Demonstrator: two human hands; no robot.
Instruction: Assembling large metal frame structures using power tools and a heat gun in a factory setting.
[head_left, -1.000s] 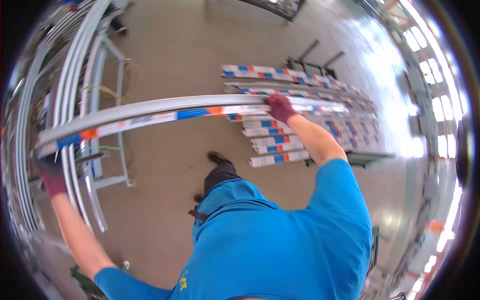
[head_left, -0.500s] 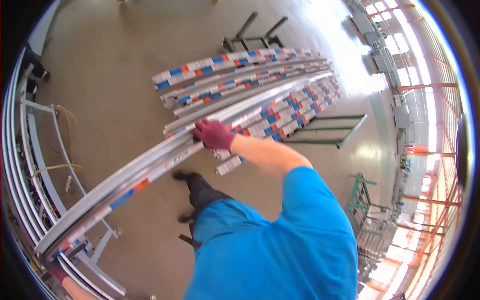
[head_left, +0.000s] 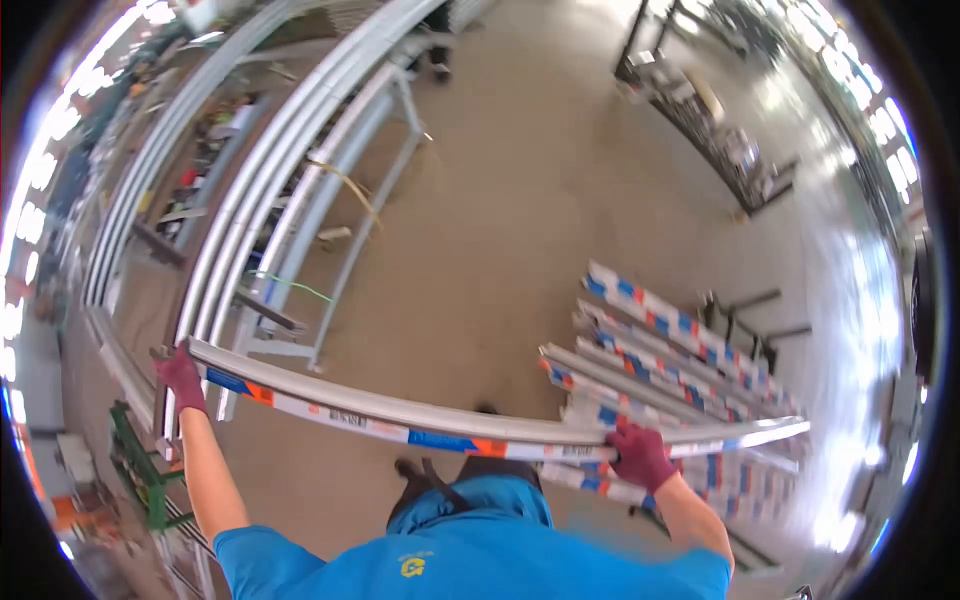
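A long silvery metal profile [head_left: 470,424], with a strip of white, blue and orange film along its side, stretches across in front of my body. My left hand [head_left: 180,378], in a dark red glove, is closed on its left end, beside the bench. The matching gloved right hand [head_left: 642,457] grips the bar from above, short of its right end. Beyond and beneath that end lies a stack of similar film-wrapped profiles [head_left: 690,335], partly hidden by the bar and my right arm.
On the left, a workbench [head_left: 345,250] carries long parallel metal rails [head_left: 270,170]. A green metal stand [head_left: 150,470] is at lower left. A dark rack [head_left: 700,130] with parts stands at the far right. Someone's dark shoe [head_left: 440,68] shows past the bench.
My view has turned left. The profile, earlier slanting from the stack toward lower left, now lies crosswise before me. Both hands still hold it, and the right has moved out to the right side.
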